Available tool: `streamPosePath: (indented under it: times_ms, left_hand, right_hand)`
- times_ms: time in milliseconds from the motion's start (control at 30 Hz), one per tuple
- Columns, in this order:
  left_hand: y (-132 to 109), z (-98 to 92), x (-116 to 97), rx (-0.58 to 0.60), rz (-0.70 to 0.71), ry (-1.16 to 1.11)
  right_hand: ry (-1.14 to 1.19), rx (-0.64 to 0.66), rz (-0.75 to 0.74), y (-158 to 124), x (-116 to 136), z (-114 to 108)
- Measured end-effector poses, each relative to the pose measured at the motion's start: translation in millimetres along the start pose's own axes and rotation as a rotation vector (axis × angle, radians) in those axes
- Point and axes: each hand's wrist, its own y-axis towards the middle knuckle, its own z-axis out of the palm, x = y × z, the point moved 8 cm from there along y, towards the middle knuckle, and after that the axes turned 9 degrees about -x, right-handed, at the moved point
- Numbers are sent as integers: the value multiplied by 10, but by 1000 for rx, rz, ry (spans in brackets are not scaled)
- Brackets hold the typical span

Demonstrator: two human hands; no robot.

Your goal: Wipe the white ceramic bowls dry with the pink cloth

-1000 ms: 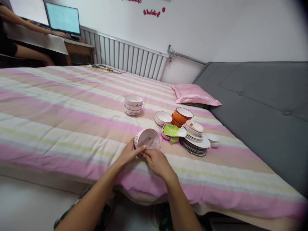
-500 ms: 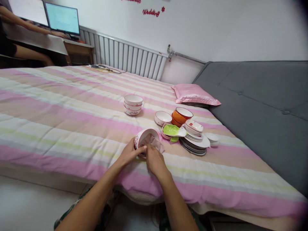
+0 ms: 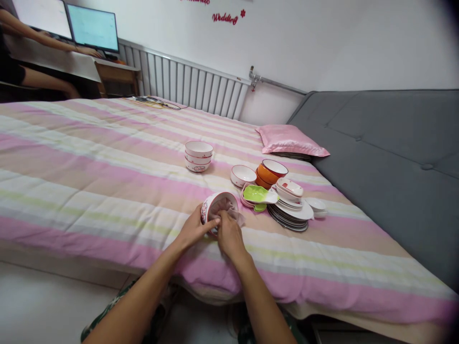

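A white bowl (image 3: 207, 206) with a red rim and a patterned outside is tilted on its side over the bed's front part, its mouth facing right. My left hand (image 3: 195, 228) grips it at the left, thumb along the near rim. Inside the bowl, my right hand (image 3: 229, 234) presses a thin pinkish-grey cloth (image 3: 234, 214) to the inner wall; its fingertips are partly hidden. Behind stands a stack of similar bowls (image 3: 198, 156). A single white bowl (image 3: 243, 175) sits to the right, near a green leaf-shaped dish (image 3: 256, 194).
Right of my hands are stacked plates (image 3: 292, 217), orange bowls (image 3: 270, 172), and small white dishes (image 3: 316, 206). A pink pillow (image 3: 290, 139) lies by the grey headboard (image 3: 387, 143). Cables (image 3: 158, 102) lie at the bed's far edge. A person's arm (image 3: 53, 42) rests at a desk with monitors.
My right hand and the cloth have shifted slightly within the bowl, and the bowl has turned a little. The other dishes have stayed in place.
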Motion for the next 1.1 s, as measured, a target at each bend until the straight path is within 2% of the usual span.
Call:
streamPosePath:
  times_ms: [233, 433, 800, 1100]
  left_hand:
    - [-14, -4, -27, 4, 31, 11]
    - [-21, -8, -57, 12, 43, 32]
    - [-25, -19, -53, 10, 17, 43]
    - [-25, -28, -53, 3, 5, 93]
  right_hand:
    - [208, -82, -39, 30, -20, -3]
    - [349, -90, -126, 57, 51, -21]
    - [405, 39, -275, 44, 179, -37]
    - [417, 84, -253, 19, 190, -104]
